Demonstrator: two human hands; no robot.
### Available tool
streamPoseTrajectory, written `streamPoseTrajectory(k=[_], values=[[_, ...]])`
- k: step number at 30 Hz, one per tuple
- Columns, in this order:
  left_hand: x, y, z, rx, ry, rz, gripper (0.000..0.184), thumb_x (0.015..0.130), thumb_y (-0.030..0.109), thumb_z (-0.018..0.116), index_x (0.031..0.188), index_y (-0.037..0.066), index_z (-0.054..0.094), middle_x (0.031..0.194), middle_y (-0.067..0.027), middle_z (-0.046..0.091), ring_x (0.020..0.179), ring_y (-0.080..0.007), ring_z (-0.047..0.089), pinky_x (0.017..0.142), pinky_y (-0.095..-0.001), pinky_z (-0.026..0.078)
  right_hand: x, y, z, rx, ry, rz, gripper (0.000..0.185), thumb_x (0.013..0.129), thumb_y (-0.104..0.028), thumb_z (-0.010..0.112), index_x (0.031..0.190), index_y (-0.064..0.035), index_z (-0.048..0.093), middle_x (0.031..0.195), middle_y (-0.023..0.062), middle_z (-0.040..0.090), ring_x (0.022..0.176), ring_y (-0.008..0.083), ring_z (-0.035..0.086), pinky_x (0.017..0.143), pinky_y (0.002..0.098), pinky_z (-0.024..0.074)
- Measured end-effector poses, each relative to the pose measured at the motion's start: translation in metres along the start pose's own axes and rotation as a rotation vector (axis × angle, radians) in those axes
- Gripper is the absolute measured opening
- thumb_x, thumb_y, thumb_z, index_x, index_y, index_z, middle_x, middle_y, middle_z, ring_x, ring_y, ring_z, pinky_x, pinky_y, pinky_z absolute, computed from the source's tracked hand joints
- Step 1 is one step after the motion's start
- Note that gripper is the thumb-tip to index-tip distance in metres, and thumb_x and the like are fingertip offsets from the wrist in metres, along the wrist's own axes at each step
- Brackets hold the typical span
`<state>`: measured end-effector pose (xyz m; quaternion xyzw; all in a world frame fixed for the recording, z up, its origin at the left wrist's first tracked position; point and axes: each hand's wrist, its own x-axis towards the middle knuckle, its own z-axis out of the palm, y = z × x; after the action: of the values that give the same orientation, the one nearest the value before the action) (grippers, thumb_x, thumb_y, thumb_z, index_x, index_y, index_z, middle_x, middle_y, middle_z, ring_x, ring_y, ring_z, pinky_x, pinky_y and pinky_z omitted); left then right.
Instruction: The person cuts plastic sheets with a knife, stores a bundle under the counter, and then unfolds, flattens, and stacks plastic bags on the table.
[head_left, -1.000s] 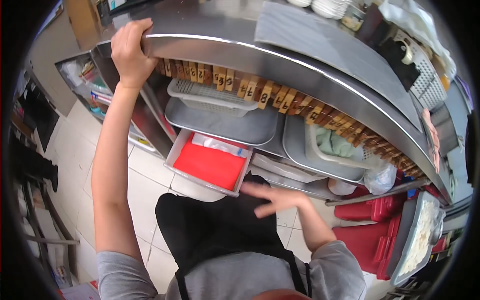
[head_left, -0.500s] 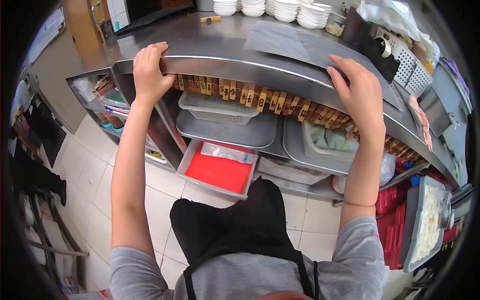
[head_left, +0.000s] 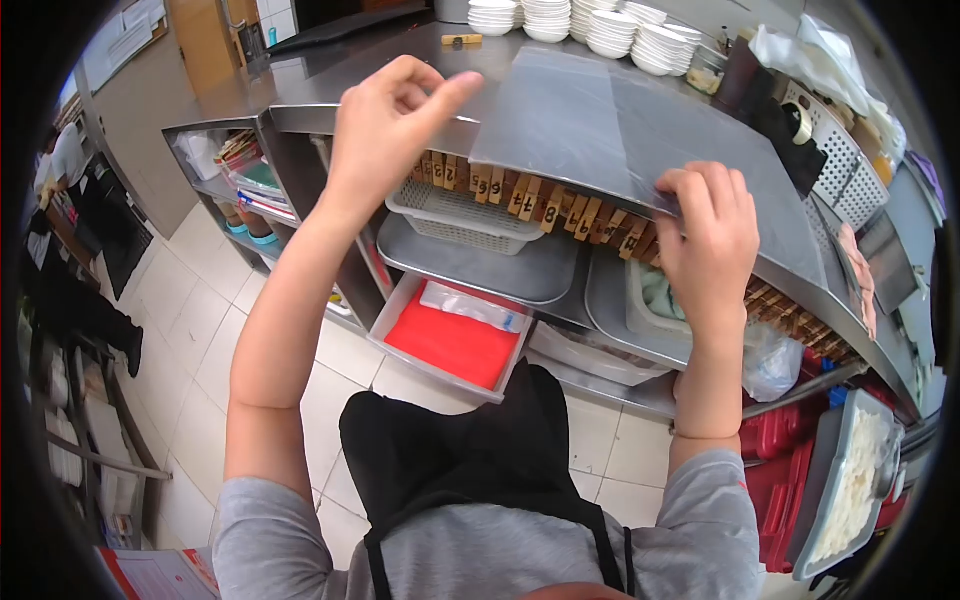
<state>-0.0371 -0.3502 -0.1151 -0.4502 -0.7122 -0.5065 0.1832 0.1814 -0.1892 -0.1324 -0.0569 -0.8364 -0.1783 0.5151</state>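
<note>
My left hand [head_left: 392,120] is raised near the front edge of the steel counter [head_left: 310,118]. Its thumb points out to the right, the fingers are loosely bent, and nothing shows in it. My right hand [head_left: 710,235] pinches the front right edge of a clear plastic sheet [head_left: 555,115]. This sheet lies on the countertop with its front edge hanging a little past the rim. Numbered wooden clothespins [head_left: 527,200] hang in a row under the counter edge, partly covered by the sheet and my right hand.
Stacks of white bowls [head_left: 545,20] stand at the back, near a single wooden clothespin [head_left: 461,40]. Below, a drawer [head_left: 375,325] with red contents is pulled out. A white basket [head_left: 850,180] sits on the right, above a tray of rice [head_left: 850,480]. Another person [head_left: 85,280] stands far left.
My left hand has lifted off the counter edge and moved right. The right hand has closed on the sheet's edge, and the sheet has shifted forward over the counter rim.
</note>
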Motion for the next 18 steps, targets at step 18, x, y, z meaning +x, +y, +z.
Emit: streamPoseTrajectory(k=[18], values=[[-0.35,-0.188,-0.191,-0.828,0.415,-0.726,0.063,0.079,0.008,0.059,0.132,-0.001,0.027,0.129,-0.0154,0.041,0.118,-0.0264,0.042,0.099,-0.0368,0.035,-0.024,0.025,0.01,-0.163,-0.203,0.054,0.055,0.055,-0.023,0.074,0.108,-0.0167,0.058,0.109,0.0005,0.057,0.093,0.0197,0.053,0.075,0.0322,0.0395]])
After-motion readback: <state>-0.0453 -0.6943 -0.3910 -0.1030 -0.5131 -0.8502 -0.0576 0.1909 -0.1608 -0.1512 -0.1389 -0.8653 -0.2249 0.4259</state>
